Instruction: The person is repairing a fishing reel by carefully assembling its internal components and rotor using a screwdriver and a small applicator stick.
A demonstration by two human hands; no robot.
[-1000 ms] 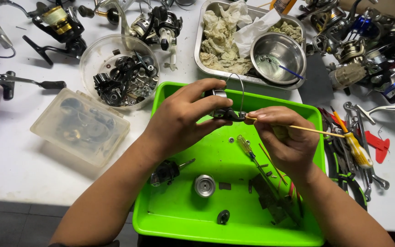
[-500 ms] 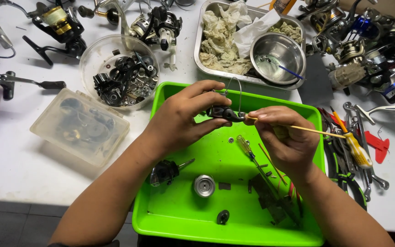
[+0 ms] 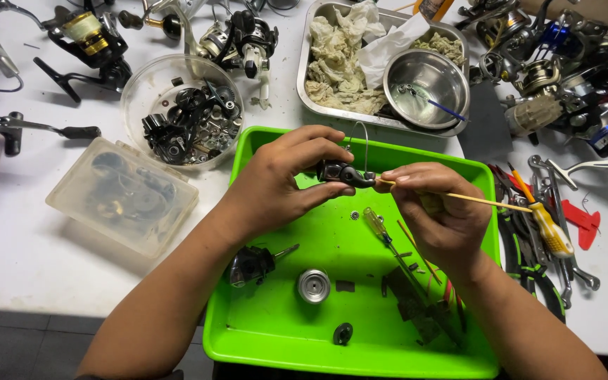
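Over a bright green tray (image 3: 276, 331), my left hand (image 3: 283, 183) pinches a small black reel part with a wire bail (image 3: 345, 172). My right hand (image 3: 434, 211) holds a thin wooden stick (image 3: 473, 200), and the stick's tip touches the black part. In the tray below lie a yellow-handled screwdriver (image 3: 378, 225), a black reel body (image 3: 251, 265), a silver spool (image 3: 314, 286), a small black round piece (image 3: 343, 333) and several small dark parts.
A metal pan (image 3: 311, 105) with rags and a steel bowl (image 3: 426, 81) sits behind the tray. A clear bowl of reel parts (image 3: 184, 112) and a lidded plastic box (image 3: 122, 195) are to the left. Pliers and screwdrivers (image 3: 547, 225) lie right; fishing reels (image 3: 557, 77) crowd the back.
The black part has been turned slightly in my left hand, and the stick's tip stays against it. Both hands remain in nearly the same place.
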